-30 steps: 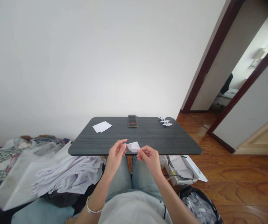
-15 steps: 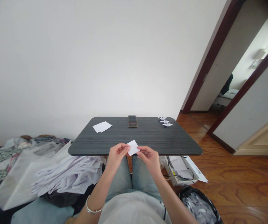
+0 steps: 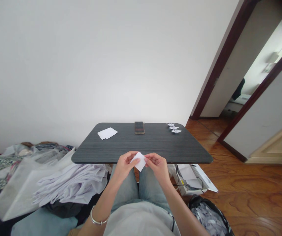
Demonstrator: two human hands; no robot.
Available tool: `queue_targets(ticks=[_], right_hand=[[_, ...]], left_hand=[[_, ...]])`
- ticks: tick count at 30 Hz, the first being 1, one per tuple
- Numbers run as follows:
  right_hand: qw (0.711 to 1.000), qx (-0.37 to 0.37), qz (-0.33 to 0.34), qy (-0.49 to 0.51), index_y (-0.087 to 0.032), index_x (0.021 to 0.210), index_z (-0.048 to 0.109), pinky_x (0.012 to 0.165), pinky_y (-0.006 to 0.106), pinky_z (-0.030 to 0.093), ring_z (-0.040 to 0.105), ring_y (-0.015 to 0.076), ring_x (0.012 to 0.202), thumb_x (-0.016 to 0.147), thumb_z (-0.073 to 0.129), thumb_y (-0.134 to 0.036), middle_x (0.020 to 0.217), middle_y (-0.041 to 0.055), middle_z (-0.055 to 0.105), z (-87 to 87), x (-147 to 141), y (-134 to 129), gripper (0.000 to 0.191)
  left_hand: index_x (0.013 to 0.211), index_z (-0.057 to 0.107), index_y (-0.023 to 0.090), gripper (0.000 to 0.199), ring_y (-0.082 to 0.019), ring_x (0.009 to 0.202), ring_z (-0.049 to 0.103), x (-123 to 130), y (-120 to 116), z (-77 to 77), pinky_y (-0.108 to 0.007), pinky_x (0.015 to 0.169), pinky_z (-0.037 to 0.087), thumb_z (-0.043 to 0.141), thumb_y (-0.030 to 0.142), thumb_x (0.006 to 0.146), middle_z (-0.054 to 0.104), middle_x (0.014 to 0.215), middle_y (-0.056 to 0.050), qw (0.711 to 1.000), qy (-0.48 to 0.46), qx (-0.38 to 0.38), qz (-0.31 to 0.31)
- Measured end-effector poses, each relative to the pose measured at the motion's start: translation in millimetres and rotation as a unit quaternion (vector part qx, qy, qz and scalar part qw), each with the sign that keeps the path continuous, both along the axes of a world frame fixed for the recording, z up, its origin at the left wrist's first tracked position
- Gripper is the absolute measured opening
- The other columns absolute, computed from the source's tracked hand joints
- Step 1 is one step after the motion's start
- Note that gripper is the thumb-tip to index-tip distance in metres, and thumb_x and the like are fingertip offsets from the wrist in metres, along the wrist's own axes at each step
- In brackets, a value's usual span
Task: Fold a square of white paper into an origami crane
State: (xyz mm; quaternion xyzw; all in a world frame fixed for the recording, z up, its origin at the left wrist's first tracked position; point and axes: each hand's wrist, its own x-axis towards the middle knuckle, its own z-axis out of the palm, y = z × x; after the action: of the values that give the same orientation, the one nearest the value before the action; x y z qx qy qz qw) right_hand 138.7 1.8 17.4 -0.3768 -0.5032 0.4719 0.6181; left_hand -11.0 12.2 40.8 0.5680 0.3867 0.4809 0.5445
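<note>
A small white folded paper [image 3: 139,162] is held between both hands at the near edge of the dark table [image 3: 136,147]. My left hand [image 3: 127,162] pinches its left side, with the thumb lying over the face of the paper. My right hand [image 3: 156,161] grips the right corner between thumb and index finger. White paper sheets [image 3: 107,133] lie overlapping at the table's left. Several folded paper cranes [image 3: 176,131] stand in a row at the right rear.
A phone [image 3: 139,127] lies at the table's back middle, near the wall. Heaped clothes [image 3: 74,185] are on the left. To the right below are a box with papers and cables [image 3: 190,178] and a black bag [image 3: 211,216] of scraps.
The small paper has moved slightly down and toward me. My left thumb now reaches further over its face. The sheets, phone and cranes are where they were.
</note>
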Motion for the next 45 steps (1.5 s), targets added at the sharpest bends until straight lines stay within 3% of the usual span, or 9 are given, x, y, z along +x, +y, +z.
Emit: queue_targets(ticks=[5, 9, 17, 25, 36, 45], right_hand=[[1.000, -0.009, 0.005, 0.020, -0.018, 0.080, 0.064, 0.053, 0.025, 0.049, 0.058, 0.0132, 0.055, 0.065, 0.071, -0.032, 0.065, 0.0013, 0.064, -1.3, -2, -1, 0.022], [1.000, -0.014, -0.006, 0.027, -0.017, 0.075, 0.064, 0.054, 0.025, 0.048, 0.057, 0.0129, 0.055, 0.065, 0.072, -0.031, 0.062, 0.0007, 0.063, -0.1, -1, -2, 0.019], [0.999, -0.004, -0.005, 0.037, -0.017, 0.071, 0.063, 0.051, 0.022, 0.043, 0.052, 0.0107, 0.052, 0.068, 0.069, -0.029, 0.058, -0.0013, 0.059, 7.0, 0, -4, 0.013], [0.998, -0.013, 0.013, 0.062, -0.017, 0.070, 0.064, 0.052, 0.023, 0.041, 0.051, 0.0108, 0.051, 0.070, 0.065, -0.026, 0.056, -0.0017, 0.058, 13.8, 0, -8, 0.009], [0.996, -0.018, 0.024, 0.089, -0.017, 0.070, 0.063, 0.053, 0.022, 0.040, 0.051, 0.0102, 0.052, 0.068, 0.068, -0.026, 0.057, -0.0020, 0.059, 12.5, 1, -8, 0.011], [0.994, -0.010, 0.025, 0.102, -0.017, 0.072, 0.064, 0.055, 0.022, 0.042, 0.053, 0.0104, 0.053, 0.070, 0.065, -0.026, 0.058, -0.0018, 0.060, 10.2, 3, -7, 0.009]], left_hand=[[0.087, 0.062, 0.013, 0.028, -0.016, 0.062, 0.061, 3, -2, 0.5, -0.024, 0.058, 0.044, 0.068, 0.030, 0.066, 0.069, 0.075, -0.006, 0.999, -0.024, -0.008, 0.020], [0.082, 0.061, 0.013, 0.022, -0.015, 0.059, 0.060, 3, -4, 2.2, -0.024, 0.057, 0.043, 0.066, 0.031, 0.069, 0.068, 0.068, -0.004, 0.999, -0.033, -0.009, 0.021], [0.085, 0.066, 0.012, 0.023, -0.015, 0.066, 0.062, 0, -3, 3.5, -0.024, 0.062, 0.046, 0.067, 0.028, 0.068, 0.070, 0.075, -0.006, 0.999, -0.023, -0.020, -0.022], [0.079, 0.069, 0.014, 0.018, -0.014, 0.060, 0.059, 1, -6, 6.6, -0.023, 0.056, 0.044, 0.064, 0.029, 0.069, 0.067, 0.066, -0.003, 0.999, -0.026, -0.027, 0.011], [0.075, 0.068, 0.013, 0.013, -0.013, 0.062, 0.057, 4, -10, 10.8, -0.022, 0.059, 0.041, 0.060, 0.023, 0.072, 0.068, 0.071, -0.004, 0.998, -0.003, 0.044, 0.033], [0.070, 0.066, 0.013, 0.012, -0.011, 0.057, 0.053, 5, -13, 12.1, -0.020, 0.056, 0.037, 0.057, 0.020, 0.073, 0.063, 0.064, 0.000, 0.997, 0.005, 0.069, 0.041]])
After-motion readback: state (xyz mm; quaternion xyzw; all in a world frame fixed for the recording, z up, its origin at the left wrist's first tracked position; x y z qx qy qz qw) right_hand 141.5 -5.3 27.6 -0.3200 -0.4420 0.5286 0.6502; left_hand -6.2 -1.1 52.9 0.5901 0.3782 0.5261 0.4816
